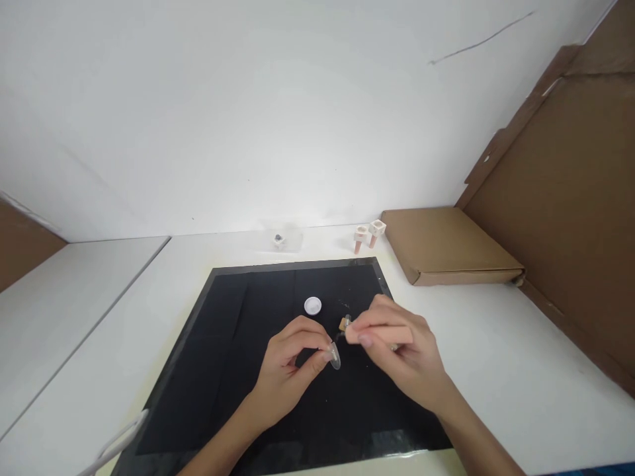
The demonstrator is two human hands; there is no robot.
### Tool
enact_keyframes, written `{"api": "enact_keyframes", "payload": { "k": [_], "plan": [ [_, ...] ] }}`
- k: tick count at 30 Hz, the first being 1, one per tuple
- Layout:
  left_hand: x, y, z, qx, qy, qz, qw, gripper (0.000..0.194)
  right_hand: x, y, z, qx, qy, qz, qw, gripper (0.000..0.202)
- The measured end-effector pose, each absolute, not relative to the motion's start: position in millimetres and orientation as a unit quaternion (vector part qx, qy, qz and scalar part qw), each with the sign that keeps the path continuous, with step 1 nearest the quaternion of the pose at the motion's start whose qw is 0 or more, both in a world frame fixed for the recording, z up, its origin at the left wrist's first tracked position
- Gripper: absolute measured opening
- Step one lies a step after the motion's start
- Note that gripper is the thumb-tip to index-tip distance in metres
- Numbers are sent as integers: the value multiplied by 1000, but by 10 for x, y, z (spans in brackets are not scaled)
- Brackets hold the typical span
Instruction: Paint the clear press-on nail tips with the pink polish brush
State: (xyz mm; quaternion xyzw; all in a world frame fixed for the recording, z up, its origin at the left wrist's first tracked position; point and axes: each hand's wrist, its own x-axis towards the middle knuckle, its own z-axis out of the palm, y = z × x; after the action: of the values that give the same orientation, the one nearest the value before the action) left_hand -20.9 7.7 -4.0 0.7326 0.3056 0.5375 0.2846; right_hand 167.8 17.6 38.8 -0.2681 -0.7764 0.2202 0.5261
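Note:
My left hand [294, 362] is closed in a pinch around a small clear disc-like piece [336, 357], which stands tilted at its fingertips. My right hand [404, 354] grips a peach-coloured block-shaped handle [381, 334]. A thin dark tip [340, 336] extends from the handle's left end, close to the clear piece; I cannot tell whether they touch. Just behind the right fingers sits a small orange-yellow block [342, 324] with something clear beside it, partly hidden. A small round white dish [312, 305] lies on the black mat [223, 370] beyond my left hand.
A clear flat holder [292, 241] with a small dark-and-white item lies at the back. Two white square-topped pieces with peach stems, one nearer [360, 233], stand by a flat cardboard box [451, 244]. A tall cardboard panel [570, 198] borders the right. A white loop [122, 439] shows lower left.

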Motion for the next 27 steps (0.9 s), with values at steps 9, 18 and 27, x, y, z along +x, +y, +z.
{"api": "enact_keyframes", "payload": {
  "k": [9,18,27],
  "plan": [
    [-204,78,-40,747,301,532,262,13,1696,165,364,-278,-776,196,531,21],
    [-213,80,-81,750,291,530,269,14,1700,174,369,-252,-782,202,533,19],
    [-210,88,-85,752,282,523,284,15,1698,167,390,-252,-794,224,506,14]
  ]
}}
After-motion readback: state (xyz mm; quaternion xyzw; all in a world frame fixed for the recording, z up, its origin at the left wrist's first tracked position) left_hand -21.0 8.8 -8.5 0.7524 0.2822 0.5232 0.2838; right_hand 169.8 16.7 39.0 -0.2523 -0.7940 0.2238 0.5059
